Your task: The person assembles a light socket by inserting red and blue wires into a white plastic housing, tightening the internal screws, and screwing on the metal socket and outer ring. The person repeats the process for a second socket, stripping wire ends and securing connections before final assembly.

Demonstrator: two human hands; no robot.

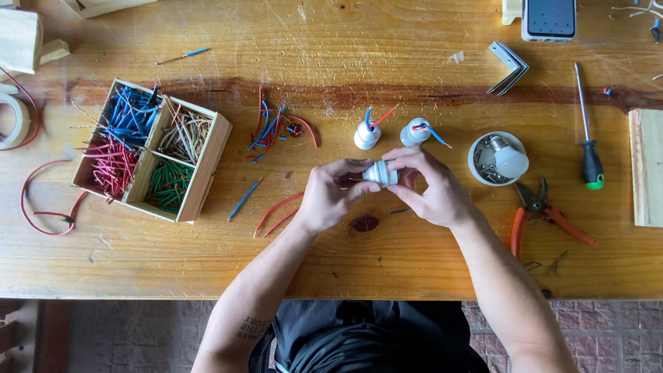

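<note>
Both hands meet mid-bench: left hand (330, 197) and right hand (431, 188) pinch a white lamp socket (380, 174) between fingertips. Two wired sockets (367, 134) stand at twelve o'clock. Risk: small smooth part could slip from the fingertip grip, roll off.

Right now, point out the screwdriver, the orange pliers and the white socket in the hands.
screwdriver (592, 164), head view, on its black handle.
orange pliers (532, 198), head view, on the metal pivot.
white socket (380, 173), head view, on its ribbed body.
</note>
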